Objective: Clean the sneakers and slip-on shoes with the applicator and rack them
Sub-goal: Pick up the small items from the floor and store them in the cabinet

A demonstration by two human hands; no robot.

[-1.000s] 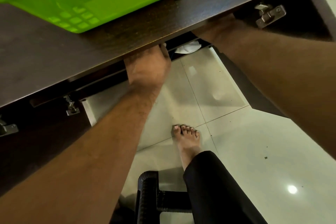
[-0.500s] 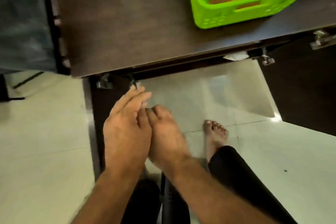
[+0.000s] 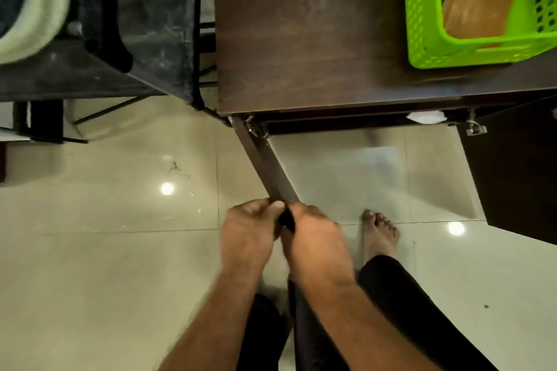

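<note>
At lower centre of the frame, the free edge of a dark brown wooden cabinet door is gripped from both sides: the left hand has its fingers curled over it, and the right hand is closed round it from the other side. A bare foot is planted on the glossy cream tiled floor just right of them. Further up, a lime-green perforated plastic basket holding a brown wooden block is set on the dark cabinet top at upper right. No shoes or applicator can be seen.
</note>
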